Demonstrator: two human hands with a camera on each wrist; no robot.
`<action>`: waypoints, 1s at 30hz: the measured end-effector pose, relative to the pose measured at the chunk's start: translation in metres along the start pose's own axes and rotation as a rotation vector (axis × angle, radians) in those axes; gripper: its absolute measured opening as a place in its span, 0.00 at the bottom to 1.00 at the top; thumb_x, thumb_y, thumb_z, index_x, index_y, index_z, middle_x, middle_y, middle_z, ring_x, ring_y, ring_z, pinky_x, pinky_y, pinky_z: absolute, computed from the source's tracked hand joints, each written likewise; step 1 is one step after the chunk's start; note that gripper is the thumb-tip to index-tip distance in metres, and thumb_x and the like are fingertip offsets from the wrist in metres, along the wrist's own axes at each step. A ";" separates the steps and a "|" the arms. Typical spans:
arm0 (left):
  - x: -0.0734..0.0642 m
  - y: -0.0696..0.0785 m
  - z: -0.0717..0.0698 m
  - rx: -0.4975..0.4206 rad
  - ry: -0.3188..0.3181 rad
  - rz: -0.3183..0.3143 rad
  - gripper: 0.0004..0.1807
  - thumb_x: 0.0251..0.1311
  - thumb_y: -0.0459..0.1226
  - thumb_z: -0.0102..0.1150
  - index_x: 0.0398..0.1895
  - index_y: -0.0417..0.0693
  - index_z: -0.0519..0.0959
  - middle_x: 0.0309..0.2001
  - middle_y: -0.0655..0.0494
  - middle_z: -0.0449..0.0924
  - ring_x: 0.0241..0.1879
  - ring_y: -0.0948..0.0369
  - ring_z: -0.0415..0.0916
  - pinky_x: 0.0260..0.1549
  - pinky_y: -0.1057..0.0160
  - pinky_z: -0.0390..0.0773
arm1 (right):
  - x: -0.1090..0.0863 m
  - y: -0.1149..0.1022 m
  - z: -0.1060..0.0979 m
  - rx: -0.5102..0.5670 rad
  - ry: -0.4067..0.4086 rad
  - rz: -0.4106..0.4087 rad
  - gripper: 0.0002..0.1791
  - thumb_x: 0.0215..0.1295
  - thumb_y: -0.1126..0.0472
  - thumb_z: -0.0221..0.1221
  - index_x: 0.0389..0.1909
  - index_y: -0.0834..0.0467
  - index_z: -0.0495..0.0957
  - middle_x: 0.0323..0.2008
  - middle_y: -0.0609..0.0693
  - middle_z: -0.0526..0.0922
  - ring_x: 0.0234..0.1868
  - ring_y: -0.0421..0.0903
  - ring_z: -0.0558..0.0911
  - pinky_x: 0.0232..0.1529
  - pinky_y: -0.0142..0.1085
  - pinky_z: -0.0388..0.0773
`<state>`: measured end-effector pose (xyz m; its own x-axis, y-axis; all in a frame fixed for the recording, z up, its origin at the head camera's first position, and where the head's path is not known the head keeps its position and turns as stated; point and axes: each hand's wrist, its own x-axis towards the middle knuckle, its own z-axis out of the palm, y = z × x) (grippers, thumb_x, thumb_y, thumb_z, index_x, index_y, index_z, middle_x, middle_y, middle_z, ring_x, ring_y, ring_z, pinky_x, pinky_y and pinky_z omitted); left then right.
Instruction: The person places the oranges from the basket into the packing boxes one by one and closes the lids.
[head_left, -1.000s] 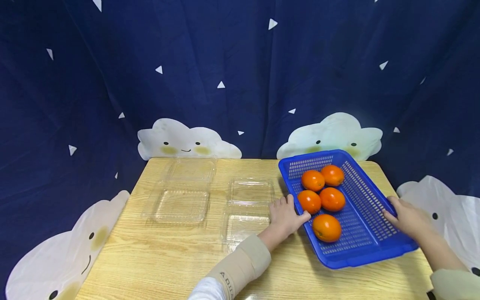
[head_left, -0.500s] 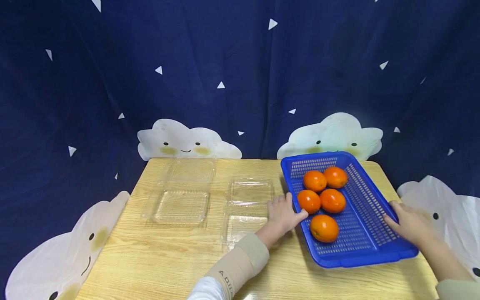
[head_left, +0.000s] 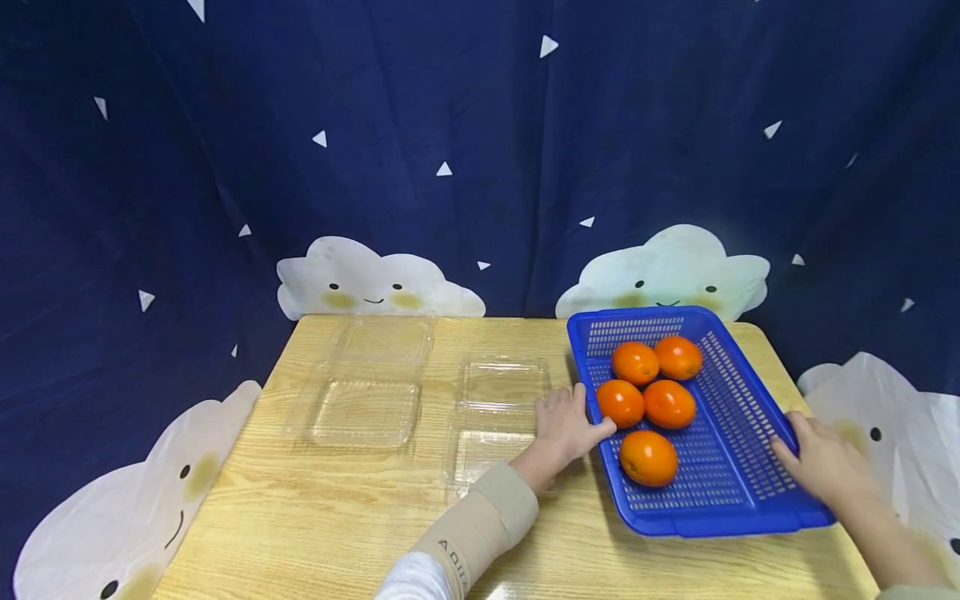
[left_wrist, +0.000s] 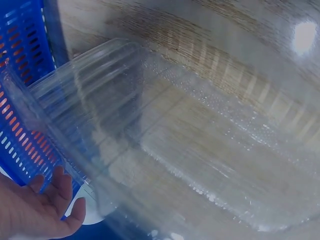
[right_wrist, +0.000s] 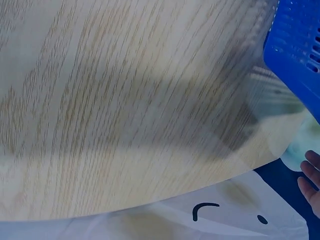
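- I have the blue basket on the right side of the desk, held from both of its long sides.
- The left hand grips the left rim, its thumb over the edge and the other fingers along the outside.
- On the opposite rim, the right hand holds on in much the same way, thumb over the edge.
- Inside the basket I count five oranges, mostly in its left half: two touching at the far end, two side by side in the middle, and one closest to me, just beside that pair.
- My right wrist view catches only a corner of the basket, so I can't tell whether its base rests fully on the desk.
- Just left of the left hand I see a clear container with its lid folded back; the hand and wrist cover part of its right edge.
- A second clear container lies farther left, also unfolded, apart from the first.
- Behind the desk hangs a dark blue curtain with white triangles and smiling clouds.
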<state>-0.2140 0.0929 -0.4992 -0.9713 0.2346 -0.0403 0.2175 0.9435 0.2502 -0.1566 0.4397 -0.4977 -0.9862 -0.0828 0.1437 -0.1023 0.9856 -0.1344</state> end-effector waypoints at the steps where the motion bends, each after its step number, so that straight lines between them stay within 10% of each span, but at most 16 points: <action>1: 0.000 0.000 0.000 -0.002 -0.001 0.001 0.31 0.48 0.66 0.40 0.47 0.56 0.64 0.40 0.55 0.70 0.45 0.58 0.67 0.44 0.54 0.64 | -0.001 -0.001 0.000 0.008 -0.001 0.013 0.25 0.60 0.55 0.53 0.49 0.69 0.61 0.40 0.74 0.70 0.38 0.73 0.71 0.35 0.60 0.66; 30: 0.002 -0.007 -0.001 -0.012 -0.024 0.035 0.33 0.50 0.65 0.39 0.55 0.58 0.64 0.49 0.54 0.71 0.51 0.57 0.66 0.51 0.51 0.62 | -0.019 -0.016 0.003 0.077 0.022 0.134 0.26 0.60 0.57 0.51 0.49 0.75 0.61 0.40 0.78 0.68 0.41 0.73 0.68 0.39 0.62 0.64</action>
<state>-0.2172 0.0862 -0.5005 -0.9606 0.2725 -0.0542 0.2495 0.9318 0.2636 -0.1361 0.4248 -0.5011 -0.9887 0.0523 0.1406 0.0191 0.9734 -0.2282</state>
